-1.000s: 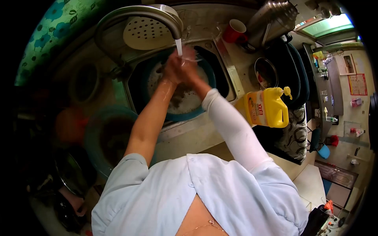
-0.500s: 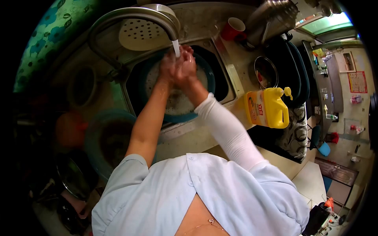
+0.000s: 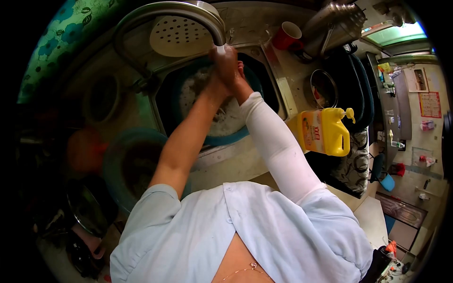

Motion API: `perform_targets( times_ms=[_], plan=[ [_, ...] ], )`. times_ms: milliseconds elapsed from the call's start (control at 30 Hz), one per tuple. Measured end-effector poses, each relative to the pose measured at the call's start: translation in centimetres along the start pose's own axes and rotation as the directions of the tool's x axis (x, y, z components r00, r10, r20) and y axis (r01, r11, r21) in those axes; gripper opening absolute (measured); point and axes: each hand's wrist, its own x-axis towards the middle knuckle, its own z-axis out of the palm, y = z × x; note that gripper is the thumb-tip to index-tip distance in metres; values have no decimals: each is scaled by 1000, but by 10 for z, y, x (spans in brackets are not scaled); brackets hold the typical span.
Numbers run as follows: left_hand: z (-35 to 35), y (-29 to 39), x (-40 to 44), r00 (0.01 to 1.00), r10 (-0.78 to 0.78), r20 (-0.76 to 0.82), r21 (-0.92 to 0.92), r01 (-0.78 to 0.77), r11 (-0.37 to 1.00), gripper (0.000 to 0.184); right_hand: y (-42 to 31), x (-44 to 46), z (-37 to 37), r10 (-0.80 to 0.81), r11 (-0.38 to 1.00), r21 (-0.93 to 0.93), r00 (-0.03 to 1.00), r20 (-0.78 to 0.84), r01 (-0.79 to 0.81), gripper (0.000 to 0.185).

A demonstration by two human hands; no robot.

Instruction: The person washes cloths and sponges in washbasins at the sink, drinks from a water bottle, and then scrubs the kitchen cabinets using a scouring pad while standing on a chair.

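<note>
Under the running tap [image 3: 218, 33], my right hand [image 3: 226, 62] is wrapped over my left hand, and water falls onto it. My left hand [image 3: 241, 69] is mostly covered; a few fingertips show at the right side, so its grip is hidden. Both wrists cross closely above a blue basin [image 3: 229, 140] set in the sink [image 3: 278, 85]. Foamy, cloudy water [image 3: 231, 120] fills the basin, with something dark in it that I cannot make out. A white sleeve covers my right forearm; the left forearm is bare.
A yellow pump jug [image 3: 325, 132] stands right of the sink. Beyond it are a round metal bowl [image 3: 321, 89], a red mug [image 3: 287, 37] and a metal flask [image 3: 332, 28]. A perforated white strainer [image 3: 179, 35] is behind the tap. Another blue basin [image 3: 115, 160] sits at left.
My hands have moved slightly up, closer to the spout. They were palm to palm with fingers showing; now my right hand covers most of my left. The view has shifted a little.
</note>
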Motion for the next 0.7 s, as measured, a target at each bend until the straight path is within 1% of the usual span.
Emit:
perform_targets(
  times_ms=[33,67,100,133,167,200,233,267,300,333,367,400,433,467,500,533,567,600,633,667,700],
  plan=[
    [1,1,-2,1000,-2,3,-5,2,1000,30,0,-9,0,-170,964,-196,983,71,181,25],
    [-1,4,-7,977,204,66,301,-214,929,29,-4,-21,2,-319,875,-324,932,169,359,21],
    [4,6,-6,949,290,128,438,-316,842,29,-9,-32,6,-440,762,-391,855,273,517,18],
    [9,9,-5,909,372,188,555,-411,723,28,-14,-42,11,-517,667,-401,778,357,627,15],
    [25,15,3,951,309,-1,831,-171,530,26,-18,-49,14,-562,604,-381,713,419,700,12],
    [33,21,11,931,302,-203,957,122,265,24,-22,-53,14,-582,583,-357,682,443,730,9],
    [30,21,16,936,323,-138,987,104,122,20,-24,-50,11,-588,568,-363,673,448,738,8],
    [21,23,14,937,320,-143,987,109,121,20,-22,-47,6,-586,572,-365,677,444,735,8],
    [11,30,9,889,348,297,926,-180,-331,17,-17,-38,0,-539,477,-443,651,535,759,11],
    [3,38,5,720,175,672,594,-382,-708,15,-13,-25,-6,-478,367,-506,625,617,780,15],
    [0,41,4,475,-144,868,90,-435,-896,14,19,-11,-11,-518,489,-419,641,567,765,25],
    [5,42,5,476,-146,867,90,-437,-895,14,20,-5,-14,-518,491,-420,643,564,763,25],
    [11,45,8,728,-152,669,217,-387,-896,17,20,1,-16,-394,614,-433,732,557,660,27],
    [19,46,9,902,-156,402,323,-299,-898,23,17,5,-18,-255,716,-446,796,549,537,28],
    [24,44,5,901,-157,404,323,-302,-897,23,11,11,-22,-108,794,-459,835,539,399,30],
    [26,39,-3,934,-133,332,525,-300,-797,20,5,14,-25,45,848,-469,850,525,245,32],
    [31,35,-14,960,-123,253,699,-269,-663,19,-3,19,-27,195,876,-475,836,512,87,33],
    [44,32,-27,977,-127,172,836,-213,-505,18,-13,25,-30,335,877,-476,799,500,-69,35],
    [59,23,-33,922,-215,321,503,-359,-786,19,-24,33,-34,465,831,-526,742,483,-178,41],
    [63,27,-33,923,-213,321,500,-356,-789,19,-27,27,-50,398,893,-404,773,495,-201,39],
    [64,30,-34,730,-292,617,190,-499,-846,19,4,31,-56,256,964,-90,785,565,-249,38]
  ],
)
